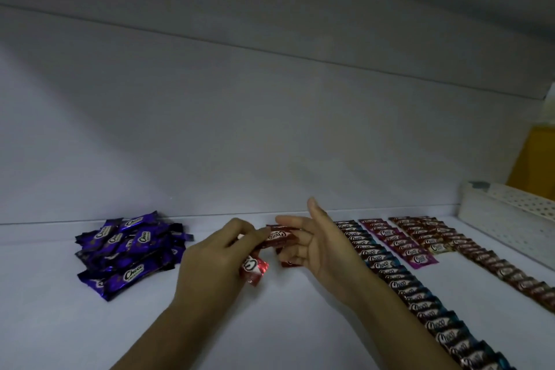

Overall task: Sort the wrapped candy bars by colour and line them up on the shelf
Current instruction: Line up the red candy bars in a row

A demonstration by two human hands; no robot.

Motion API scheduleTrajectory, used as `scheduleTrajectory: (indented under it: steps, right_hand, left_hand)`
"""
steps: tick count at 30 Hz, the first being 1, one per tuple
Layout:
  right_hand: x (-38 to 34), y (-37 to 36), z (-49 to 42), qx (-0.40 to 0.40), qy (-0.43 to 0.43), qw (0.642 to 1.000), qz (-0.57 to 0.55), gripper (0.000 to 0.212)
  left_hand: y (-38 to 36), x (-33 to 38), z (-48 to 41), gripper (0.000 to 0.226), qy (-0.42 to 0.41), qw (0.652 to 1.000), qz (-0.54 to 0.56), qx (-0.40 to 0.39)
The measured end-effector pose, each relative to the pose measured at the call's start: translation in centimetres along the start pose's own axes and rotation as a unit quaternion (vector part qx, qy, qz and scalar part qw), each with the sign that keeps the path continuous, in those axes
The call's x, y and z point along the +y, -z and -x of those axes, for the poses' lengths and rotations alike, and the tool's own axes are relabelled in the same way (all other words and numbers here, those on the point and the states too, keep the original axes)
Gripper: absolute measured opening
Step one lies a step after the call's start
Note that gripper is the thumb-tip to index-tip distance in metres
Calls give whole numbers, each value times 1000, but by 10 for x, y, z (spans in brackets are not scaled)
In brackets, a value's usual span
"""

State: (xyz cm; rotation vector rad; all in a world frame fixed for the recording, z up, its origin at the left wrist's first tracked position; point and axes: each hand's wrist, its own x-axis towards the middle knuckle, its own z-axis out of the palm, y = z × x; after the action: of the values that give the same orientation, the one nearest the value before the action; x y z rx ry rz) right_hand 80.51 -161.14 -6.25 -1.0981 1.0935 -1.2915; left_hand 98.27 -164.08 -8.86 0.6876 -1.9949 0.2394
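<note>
A red-wrapped candy bar [277, 236] is held above the white shelf [300, 324] between both hands. My left hand [214, 255] pinches its left end, and a second red bar [254, 269] sticks out below that hand's fingers. My right hand [318, 245] has its fingers mostly straight, touching the bar's right end. Another red wrapper [289, 263] shows under the right palm. A loose heap of purple bars [129, 249] lies to the left. Lined rows run to the right: blue bars [420, 300], magenta bars [396, 242] and brown bars [480, 252].
A white perforated basket [507, 219] stands at the right end of the shelf, beyond the brown row. One cream-coloured bar [438, 247] lies between the magenta and brown rows. The shelf's back wall rises close behind the candy.
</note>
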Motion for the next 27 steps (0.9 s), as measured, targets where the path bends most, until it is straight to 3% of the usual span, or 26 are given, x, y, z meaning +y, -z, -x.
scheduleTrajectory:
  steps: [5,11,13,14,16,18,21,24,27]
  right_hand:
    - [5,0,5,-55,-10,998,12,48]
    - [7,-5,7,-61,-79,992,-75,23]
    - [2,-4,6,-14,-55,996,-70,19]
    - [-1,1,5,37,-19,998,-56,17]
    - [-11,19,5,164,71,981,72,11]
    - [-13,36,7,214,112,944,224,12]
    - [-5,40,5,159,86,926,332,18]
    - [5,38,3,95,56,878,467,16]
    - [11,41,-1,86,88,825,551,9]
  left_hand:
    - [6,0,-2,24,-76,995,-61,16]
    - [5,1,-1,15,-98,991,-94,1]
    - [1,3,0,19,-69,994,-85,-20]
    - [-1,6,0,25,-16,997,-56,-45]
    - [-6,13,0,44,153,985,29,-72]
    - [-14,13,6,37,277,952,105,-71]
    - [-19,8,11,13,322,931,155,-76]
    - [-19,3,13,11,336,920,184,-82]
    - [-20,1,14,13,346,914,198,-72]
